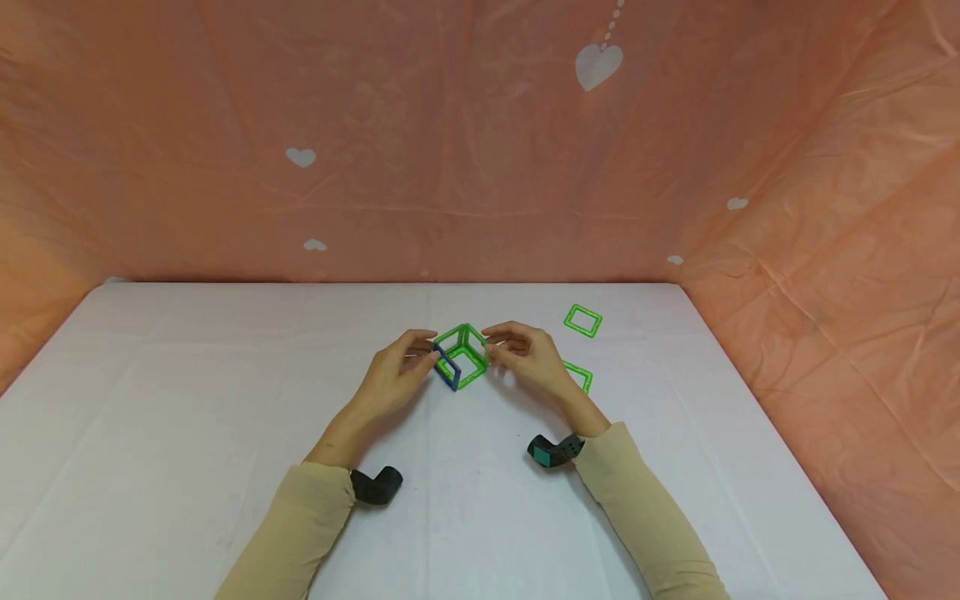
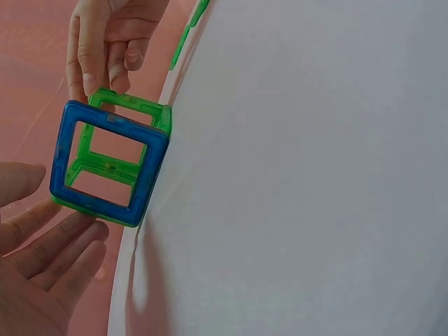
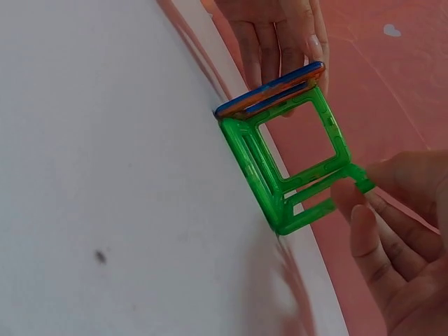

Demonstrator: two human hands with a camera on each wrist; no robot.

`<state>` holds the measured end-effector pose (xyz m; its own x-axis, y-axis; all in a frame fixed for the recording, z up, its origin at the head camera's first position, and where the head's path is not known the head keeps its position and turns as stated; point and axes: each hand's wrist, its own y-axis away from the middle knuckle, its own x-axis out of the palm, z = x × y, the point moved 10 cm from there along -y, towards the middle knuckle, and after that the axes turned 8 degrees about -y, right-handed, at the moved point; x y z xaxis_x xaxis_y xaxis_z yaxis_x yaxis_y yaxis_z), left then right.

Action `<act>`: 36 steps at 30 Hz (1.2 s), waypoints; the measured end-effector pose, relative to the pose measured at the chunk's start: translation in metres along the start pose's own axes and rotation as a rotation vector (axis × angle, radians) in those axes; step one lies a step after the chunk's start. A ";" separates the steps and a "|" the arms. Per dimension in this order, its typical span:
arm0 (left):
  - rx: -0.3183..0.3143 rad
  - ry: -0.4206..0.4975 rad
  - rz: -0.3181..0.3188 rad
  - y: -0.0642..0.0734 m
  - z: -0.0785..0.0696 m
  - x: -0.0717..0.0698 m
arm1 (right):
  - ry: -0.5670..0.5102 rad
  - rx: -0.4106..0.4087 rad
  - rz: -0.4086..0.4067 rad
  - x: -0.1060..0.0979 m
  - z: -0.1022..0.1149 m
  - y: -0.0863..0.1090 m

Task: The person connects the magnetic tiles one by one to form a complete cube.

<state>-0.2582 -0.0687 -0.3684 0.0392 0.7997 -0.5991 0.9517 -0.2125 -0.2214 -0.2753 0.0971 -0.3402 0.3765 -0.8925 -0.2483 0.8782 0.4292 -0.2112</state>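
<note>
Several green hollow square magnetic tiles [image 3: 248,173] are joined into an open box shape that stands between the hands over the white table. On its left side is a blue square tile [image 2: 115,120], joined along its lower edge and leaning a little outward. My left hand [image 1: 390,375] is at the blue tile, its fingers fairly straight beside and beneath the lower edge in the left wrist view. The right hand [image 3: 406,238] pinches a green tile's edge at the box's right side between thumb and fingers.
One loose green square tile [image 1: 597,327] lies on the white table [image 1: 225,392] at the back right. Another green tile [image 1: 579,369] lies partly hidden by my right wrist. An orange curtain [image 1: 450,167] with pale hearts rises behind the table's far edge.
</note>
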 end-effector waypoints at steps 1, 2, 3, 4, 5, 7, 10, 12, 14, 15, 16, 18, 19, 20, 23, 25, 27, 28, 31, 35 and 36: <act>0.002 -0.001 -0.001 0.000 0.000 0.000 | -0.004 0.003 0.001 0.000 0.000 0.000; 0.007 -0.001 -0.003 0.000 0.000 0.000 | -0.008 0.007 0.001 0.000 -0.001 0.000; 0.004 0.001 -0.005 0.000 0.000 0.000 | -0.005 0.009 -0.001 0.000 -0.001 0.000; 0.003 0.000 -0.006 0.000 0.001 0.000 | -0.008 0.012 -0.001 0.000 -0.004 -0.001; 0.003 0.001 -0.007 0.000 0.001 0.000 | -0.010 0.016 -0.003 -0.001 -0.008 -0.002; 0.007 0.003 -0.010 0.000 0.001 0.000 | -0.009 0.021 -0.009 -0.002 -0.017 -0.004; 0.005 0.012 -0.014 0.000 0.001 0.000 | -0.011 0.030 -0.018 -0.005 -0.030 -0.006; 0.012 0.014 -0.015 0.000 0.001 0.000 | -0.010 0.040 -0.023 -0.006 -0.034 -0.007; 0.009 0.013 -0.014 0.000 0.001 0.000 | -0.008 0.049 -0.027 -0.006 -0.036 -0.007; 0.008 0.010 -0.013 0.000 0.001 0.000 | -0.005 0.054 -0.029 -0.007 -0.036 -0.007; 0.007 0.009 -0.012 0.000 0.001 0.000 | 0.000 0.055 -0.030 -0.007 -0.037 -0.007; 0.005 0.009 -0.010 0.000 0.001 0.000 | 0.007 0.051 -0.029 -0.006 -0.036 -0.007; 0.006 0.005 -0.010 0.000 0.001 0.000 | 0.013 0.048 -0.029 -0.006 -0.036 -0.006; 0.007 0.006 -0.010 0.000 0.001 0.000 | 0.019 0.044 -0.030 -0.006 -0.035 -0.006; 0.005 0.007 -0.006 0.000 0.000 0.001 | 0.031 0.040 -0.029 -0.006 -0.035 -0.007; 0.003 0.004 -0.004 0.000 0.001 0.001 | 0.037 0.038 -0.025 -0.005 -0.034 -0.007; 0.007 -0.003 -0.004 0.000 0.000 0.001 | 0.037 0.038 -0.019 -0.005 -0.034 -0.007; 0.013 -0.006 -0.006 0.000 0.000 0.001 | 0.038 0.038 -0.016 -0.004 -0.034 -0.007; 0.018 -0.015 -0.008 0.001 0.000 0.001 | 0.035 0.035 -0.004 -0.003 -0.034 -0.007; 0.005 -0.006 -0.003 0.001 0.001 0.003 | 0.028 0.027 0.004 -0.003 -0.034 -0.006; 0.002 -0.004 0.000 0.001 0.001 0.003 | 0.026 0.025 0.005 -0.002 -0.034 -0.006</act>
<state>-0.2578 -0.0671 -0.3715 0.0374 0.7974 -0.6024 0.9511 -0.2133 -0.2234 -0.2914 0.1015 -0.3703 0.3731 -0.8864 -0.2739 0.8837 0.4295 -0.1862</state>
